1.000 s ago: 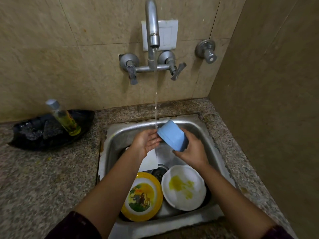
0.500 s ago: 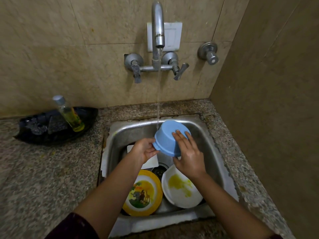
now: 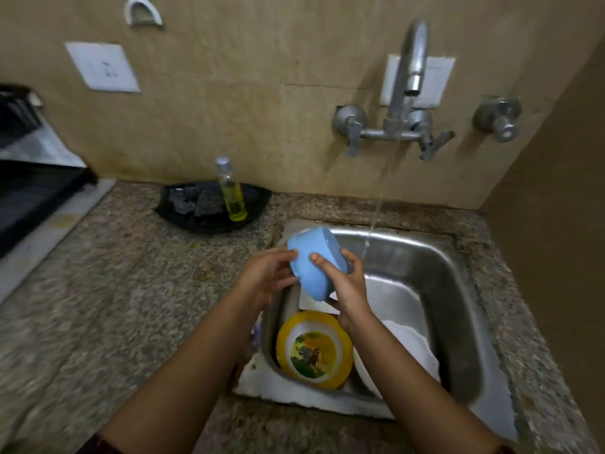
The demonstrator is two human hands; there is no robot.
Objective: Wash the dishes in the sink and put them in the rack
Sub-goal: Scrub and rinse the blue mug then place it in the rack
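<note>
A light blue bowl point(image 3: 311, 262) is held tilted above the left rim of the steel sink point(image 3: 455, 290), its base facing me. My left hand point(image 3: 266, 273) holds its left side, and my right hand point(image 3: 347, 283) grips its right side with fingers over the base. Lower in the sink lie a yellow-rimmed plate with a picture point(image 3: 314, 350) and a white plate point(image 3: 412, 348), partly hidden by my right arm. A black dish rack point(image 3: 29, 198) shows at the far left edge.
Water runs from the wall tap point(image 3: 409, 83) into the sink, right of the bowl. A black tray point(image 3: 212, 208) with scrubbers and a bottle of yellow liquid point(image 3: 230, 191) sits on the granite counter point(image 3: 114, 290). A side wall closes the right.
Both hands have carried the blue bowl left, out of the water stream to the sink's left rim. The view has swung left, bringing the rack into sight.
</note>
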